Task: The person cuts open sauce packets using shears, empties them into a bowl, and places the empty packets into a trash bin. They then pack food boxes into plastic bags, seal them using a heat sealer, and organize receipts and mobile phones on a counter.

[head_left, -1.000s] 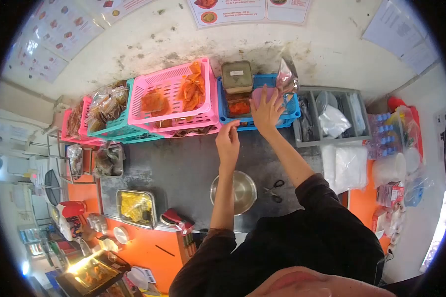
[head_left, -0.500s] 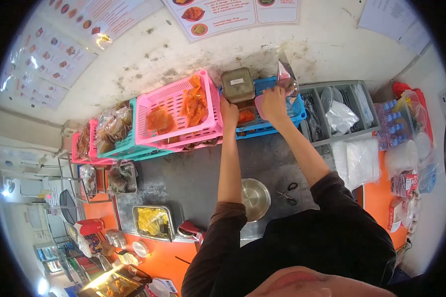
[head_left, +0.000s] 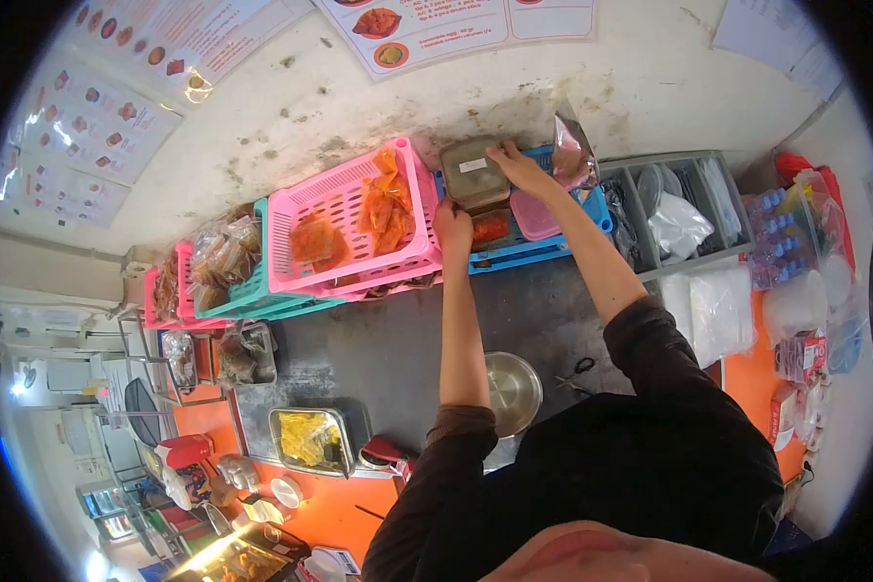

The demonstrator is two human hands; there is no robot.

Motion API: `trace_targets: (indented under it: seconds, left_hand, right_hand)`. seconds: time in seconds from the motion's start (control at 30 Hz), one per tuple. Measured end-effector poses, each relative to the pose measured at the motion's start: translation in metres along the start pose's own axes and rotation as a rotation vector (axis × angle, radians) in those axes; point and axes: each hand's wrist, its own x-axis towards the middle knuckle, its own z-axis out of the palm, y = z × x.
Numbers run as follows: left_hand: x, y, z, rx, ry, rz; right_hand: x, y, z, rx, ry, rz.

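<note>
A rectangular lidded food container [head_left: 464,186], greyish with a white label, stands at the back of the blue basket [head_left: 597,231]. My left hand [head_left: 453,227] is closed at its near left corner, beside the pink basket [head_left: 425,184]; some of the fingertips are hidden. On the container's right edge, my right hand [head_left: 524,172] grips the rim with its fingers. Just below that hand sits a pink-lidded tub [head_left: 533,215]. An orange-red packet [head_left: 490,229] lies in the blue basket between the tub and my left wrist.
Orange food packs [head_left: 386,215] fill part of the pink basket. A grey divided organizer [head_left: 742,218] holds plastic bags on the right. On the dark counter are a round metal bowl [head_left: 514,393], scissors [head_left: 576,376] and a metal tray [head_left: 344,456] with yellow food.
My right hand has left the pink-lidded tub and moved up and left onto the greyish container. My left hand stays near that container's corner. The view has shifted slightly.
</note>
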Motion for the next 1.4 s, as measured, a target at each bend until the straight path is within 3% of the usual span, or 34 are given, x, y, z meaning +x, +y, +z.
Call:
trace_targets:
  seconds: [0.1, 0.23, 0.3, 0.37, 0.4, 0.47, 0.53, 0.6, 0.63, 0.7, 0.73, 0.77, 0.83, 0.87, 0.93, 1.07, 1.17, 1.3, 1.4]
  left_hand:
    - [-0.006, -0.004, 0.005, 0.005, 0.106, 0.008]
    - [-0.012, -0.006, 0.004, -0.033, 0.079, 0.008]
    - [-0.016, -0.012, 0.004, 0.026, 0.11, 0.185]
    - [-0.042, 0.012, -0.013, 0.03, 0.138, 0.234]
    - [-0.066, 0.026, -0.027, 0.038, 0.167, 0.279]
    - [-0.123, 0.055, -0.063, 0.002, 0.036, 0.22]
    - [-0.182, 0.063, -0.09, 0.073, -0.115, 0.076]
    - [-0.239, 0.022, -0.096, 0.418, -0.014, 0.128]
    - [-0.27, -0.006, -0.099, 0.575, 0.014, 0.033]
    - [-0.334, -0.077, -0.103, 0.777, 0.0, -0.215]
    - [-0.359, -0.104, -0.105, 0.826, -0.051, -0.37]
    - [-0.368, -0.108, -0.105, 0.825, -0.036, -0.379]
    - [-0.386, -0.112, -0.112, -0.267, -0.26, -0.955]
    - [-0.398, -0.114, -0.109, -0.262, -0.228, -0.956]
    - [-0.422, -0.121, -0.086, -0.826, -0.166, -0.813]
    - [-0.463, -0.125, -0.048, -0.794, 0.082, -0.667]
    - [-0.494, -0.098, -0.029, -0.986, 0.303, -0.587]
    - [-0.544, -0.077, -0.011, -1.076, 0.515, -0.616]
    - [-0.593, -0.058, 0.0, -1.03, 0.622, -0.617]
  right_hand:
    - [-0.004, 0.0, -0.003, -0.159, -0.061, -0.012]
    - [-0.004, 0.0, -0.003, -0.217, -0.044, -0.022]
    - [-0.012, 0.004, -0.001, -0.239, -0.029, 0.001]
    - [-0.029, 0.016, -0.002, -0.659, 0.306, -0.659]
    - [-0.053, 0.01, -0.008, -0.661, 0.281, -0.634]
    - [-0.114, -0.027, -0.026, -0.166, 0.378, -0.71]
    - [-0.176, -0.003, -0.031, -0.196, 0.297, -0.626]
    - [-0.243, 0.036, -0.037, -0.239, 0.12, -0.423]
    - [-0.273, 0.07, -0.031, -0.255, 0.019, -0.29]
    - [-0.329, 0.15, -0.01, -0.596, -0.064, -0.149]
    - [-0.353, 0.163, -0.008, -0.604, -0.069, -0.156]
    - [-0.374, 0.171, -0.003, -0.694, -0.148, -0.172]
    - [-0.392, 0.183, -0.001, -0.772, -0.243, -0.22]
    - [-0.396, 0.188, -0.001, -0.914, -0.275, -0.3]
    - [-0.392, 0.209, 0.003, -1.04, -0.296, -0.415]
    - [-0.35, 0.272, -0.003, -1.049, -0.26, -0.43]
    - [-0.326, 0.291, -0.023, -1.082, -0.19, -0.46]
    - [-0.329, 0.267, -0.043, -1.094, -0.131, -0.439]
    - [-0.351, 0.253, -0.046, -1.085, -0.08, -0.646]
